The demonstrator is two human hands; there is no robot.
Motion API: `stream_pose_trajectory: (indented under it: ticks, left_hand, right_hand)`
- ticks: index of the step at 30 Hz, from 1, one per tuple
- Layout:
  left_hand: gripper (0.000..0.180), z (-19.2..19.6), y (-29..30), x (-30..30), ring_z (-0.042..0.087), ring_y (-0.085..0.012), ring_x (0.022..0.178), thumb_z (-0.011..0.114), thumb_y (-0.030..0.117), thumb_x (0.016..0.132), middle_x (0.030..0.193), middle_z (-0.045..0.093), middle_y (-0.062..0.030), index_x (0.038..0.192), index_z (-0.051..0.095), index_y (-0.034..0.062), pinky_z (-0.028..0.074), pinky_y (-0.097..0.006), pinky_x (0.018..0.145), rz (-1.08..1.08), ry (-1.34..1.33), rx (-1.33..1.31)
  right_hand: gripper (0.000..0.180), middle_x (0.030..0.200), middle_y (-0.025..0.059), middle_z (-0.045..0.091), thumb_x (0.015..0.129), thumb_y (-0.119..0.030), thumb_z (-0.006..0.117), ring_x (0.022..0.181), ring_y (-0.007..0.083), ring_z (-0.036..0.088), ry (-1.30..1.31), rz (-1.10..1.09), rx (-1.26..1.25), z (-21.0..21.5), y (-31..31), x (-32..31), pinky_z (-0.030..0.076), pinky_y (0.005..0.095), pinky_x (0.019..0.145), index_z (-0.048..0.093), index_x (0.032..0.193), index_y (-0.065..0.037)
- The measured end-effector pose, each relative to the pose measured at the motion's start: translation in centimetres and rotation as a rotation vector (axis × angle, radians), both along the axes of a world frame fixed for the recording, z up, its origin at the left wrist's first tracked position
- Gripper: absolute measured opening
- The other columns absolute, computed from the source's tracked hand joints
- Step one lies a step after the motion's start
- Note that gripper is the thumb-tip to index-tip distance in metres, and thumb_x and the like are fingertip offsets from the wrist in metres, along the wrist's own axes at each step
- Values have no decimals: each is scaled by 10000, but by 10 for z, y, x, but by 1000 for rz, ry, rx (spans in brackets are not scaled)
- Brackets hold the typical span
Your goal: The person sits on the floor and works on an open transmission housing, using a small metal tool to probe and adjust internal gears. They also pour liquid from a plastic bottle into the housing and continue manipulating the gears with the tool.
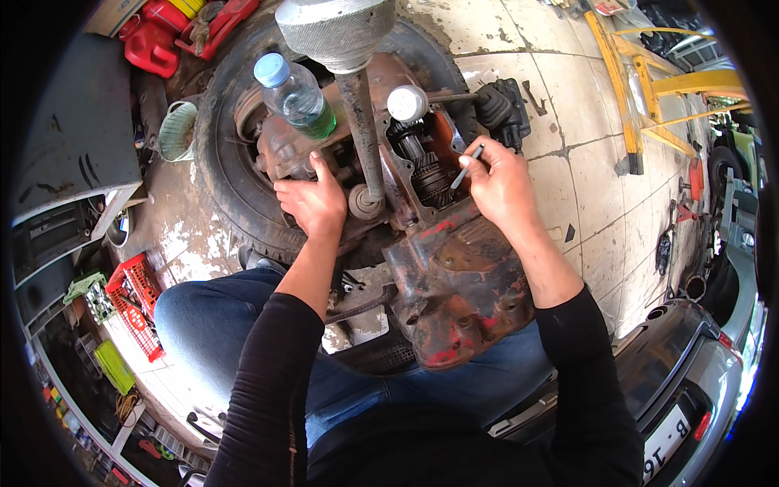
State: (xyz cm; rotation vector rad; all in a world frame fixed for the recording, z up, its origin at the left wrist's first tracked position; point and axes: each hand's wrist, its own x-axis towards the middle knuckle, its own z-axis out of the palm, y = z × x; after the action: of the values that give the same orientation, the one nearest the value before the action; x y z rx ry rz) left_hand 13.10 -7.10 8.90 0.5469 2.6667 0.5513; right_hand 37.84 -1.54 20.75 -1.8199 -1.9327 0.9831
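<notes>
A rusty gearbox [462, 284] with traces of red paint sits in front of me, one side of its case uncovered so that the gears [428, 172] show. My right hand [499, 185] is closed in a pinch on a thin grey metal rod [466, 167], whose lower tip is at the rim of the opening, beside the gears. My left hand [315, 197] lies with fingers apart against the rusty housing [280, 150], holding nothing. Just beyond it stands a clear bottle [296, 97] with a blue cap and green liquid. A white-capped container [407, 104] is at the far end of the opening.
Under the gearbox lies a large tyre [219, 174]. A steel shaft [359, 122] with a wide knurled head rises between my hands. Far left are red jerrycans [152, 50] and a pale green basket [178, 132]. A yellow stand [621, 89] and a car [690, 365] are on the right.
</notes>
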Motion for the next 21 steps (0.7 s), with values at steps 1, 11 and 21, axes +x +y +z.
stream_pose_trajectory:
  ticks: [1,11,21]
  left_hand:
    - [940,1,0,1,503,-513,1267,566,680,966,1319,503,-359,1352,343,-147,455,-563,1077,-3,-2,1]
    - [950,-1,0,1,515,-533,1292,584,706,930,1332,517,-395,1306,385,-144,428,-560,1106,19,11,34]
    - [955,1,0,1,498,-523,1269,576,679,960,1336,490,-375,1360,341,-156,437,-567,1086,-2,-15,21]
  right_hand:
    - [95,734,101,680,982,-89,710,591,155,570,-2,2,-21,2,-2,-2,457,331,605,649,958,-21]
    - [148,705,127,687,970,-127,736,547,182,582,11,-39,111,-3,2,0,460,358,567,655,947,-5]
    - [131,698,227,633,957,-140,729,676,450,637,-75,47,65,1,0,-1,469,485,611,645,978,-42]
